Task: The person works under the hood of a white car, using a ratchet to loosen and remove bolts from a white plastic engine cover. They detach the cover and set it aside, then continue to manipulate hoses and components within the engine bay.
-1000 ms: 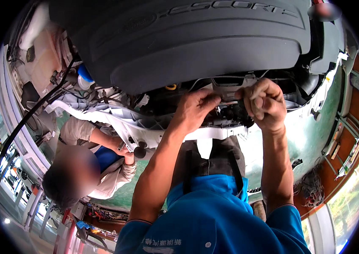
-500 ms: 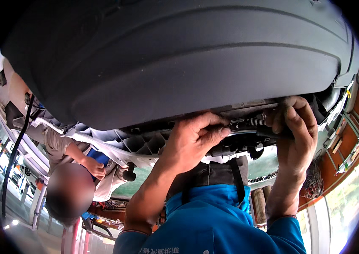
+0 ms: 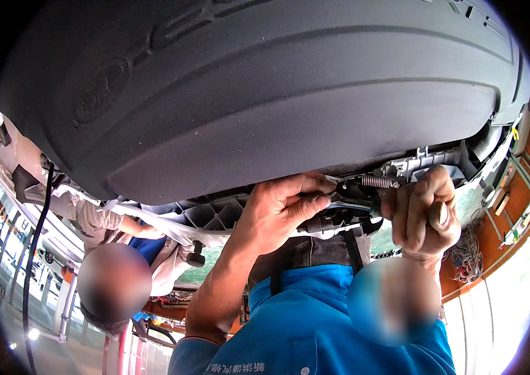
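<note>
A thin coil spring (image 3: 379, 181) lies lengthwise among dark metal parts, just below the edge of a large dark grey moulded panel (image 3: 302, 119). My left hand (image 3: 277, 209) is closed in a pinch by the spring's left end; what sits between thumb and fingers is too small to name. To the right of the spring, my right hand (image 3: 426, 209) has its fingers curled in, with their grip hidden. A dark rod-like piece (image 3: 365, 205) shows beside those fingertips, under the spring. I cannot tell whether the right hand holds it.
A ribbed frame (image 3: 199, 215) of a vehicle runs left below the panel. Another person (image 3: 152, 250) is close by on the left, near a hanging black cable (image 3: 37, 231). A grey ribbed part (image 3: 430, 161) sits above my right hand. Coiled wires (image 3: 467, 259) hang at the right.
My right hand has dropped lower and curled its fingers, uncovering the spring and the grey ribbed part. My left hand keeps its pinch. The view has shifted slightly.
</note>
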Action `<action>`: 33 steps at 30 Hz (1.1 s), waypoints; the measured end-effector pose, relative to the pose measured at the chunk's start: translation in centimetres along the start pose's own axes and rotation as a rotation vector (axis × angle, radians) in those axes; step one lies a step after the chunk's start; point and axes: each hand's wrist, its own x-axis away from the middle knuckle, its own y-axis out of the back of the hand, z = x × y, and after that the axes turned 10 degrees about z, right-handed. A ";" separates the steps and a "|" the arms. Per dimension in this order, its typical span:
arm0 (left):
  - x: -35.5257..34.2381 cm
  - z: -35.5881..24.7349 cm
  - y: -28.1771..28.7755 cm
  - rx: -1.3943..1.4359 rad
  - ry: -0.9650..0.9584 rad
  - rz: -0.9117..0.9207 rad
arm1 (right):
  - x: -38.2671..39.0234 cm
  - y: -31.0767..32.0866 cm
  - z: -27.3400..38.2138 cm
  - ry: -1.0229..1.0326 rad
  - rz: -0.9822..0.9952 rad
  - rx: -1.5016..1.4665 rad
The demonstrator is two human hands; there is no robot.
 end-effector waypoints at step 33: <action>0.3 0.3 0.1 -0.166 -0.023 -0.008 | 0.6 -4.8 -0.3 -0.089 -0.060 0.390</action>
